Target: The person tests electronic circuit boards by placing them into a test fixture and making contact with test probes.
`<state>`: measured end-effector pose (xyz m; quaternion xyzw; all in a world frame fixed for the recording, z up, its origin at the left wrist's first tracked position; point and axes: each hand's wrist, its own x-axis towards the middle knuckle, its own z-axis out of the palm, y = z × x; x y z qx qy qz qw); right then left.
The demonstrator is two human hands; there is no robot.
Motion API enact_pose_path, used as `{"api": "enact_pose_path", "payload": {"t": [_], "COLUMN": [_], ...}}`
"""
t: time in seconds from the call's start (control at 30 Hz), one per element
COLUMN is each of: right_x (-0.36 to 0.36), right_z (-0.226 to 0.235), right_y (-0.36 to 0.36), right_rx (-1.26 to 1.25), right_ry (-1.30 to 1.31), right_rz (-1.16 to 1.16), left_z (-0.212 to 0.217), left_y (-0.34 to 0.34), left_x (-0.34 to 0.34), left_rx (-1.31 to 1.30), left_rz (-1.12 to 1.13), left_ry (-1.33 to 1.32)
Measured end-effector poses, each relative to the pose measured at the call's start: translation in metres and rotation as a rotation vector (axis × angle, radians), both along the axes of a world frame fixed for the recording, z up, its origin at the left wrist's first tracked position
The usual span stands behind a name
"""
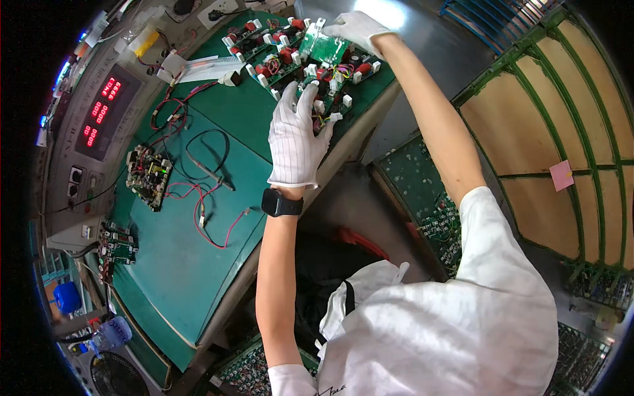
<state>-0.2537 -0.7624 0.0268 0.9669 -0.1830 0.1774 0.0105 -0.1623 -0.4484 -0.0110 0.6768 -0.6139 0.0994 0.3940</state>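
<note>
A group of circuit boards (269, 66) with red and white parts and coloured wires lies at the far end of the green bench. My left hand (295, 142), in a white striped glove, reaches onto the nearest boards with its fingers apart, the tips among the white connectors (314, 84). At the far edge of the group, my gloved right hand (360, 30) has its fingers closed at the upper edge of a green circuit board (325, 49). That board is tilted, its flat side showing, above the others. The right fingertips are partly hidden.
A test panel (99, 112) with red digits stands along the left. On the bench mat (191, 257) lie red leads, a black probe (210, 173), and two more boards (148, 177). White papers (208, 69) lie near the panel. Board-filled racks (422, 191) stand right of the bench.
</note>
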Motion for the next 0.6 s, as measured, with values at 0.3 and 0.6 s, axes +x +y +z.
{"api": "enact_pose_path", "payload": {"t": [0.3,0.6], "right_x": [0.025,0.018], "right_z": [0.038,0.087], "right_y": [0.062,0.221], "right_rx": [1.383,0.703], "right_ry": [-0.697,-0.785], "right_rz": [-0.061,0.353], "left_z": [0.01,0.06], "left_y": [0.03,0.108], "left_x": [0.014,0.033], "left_rx": [0.019,-0.224], "left_rz": [0.096,-0.629], "left_ry": [-0.012,1.605]}}
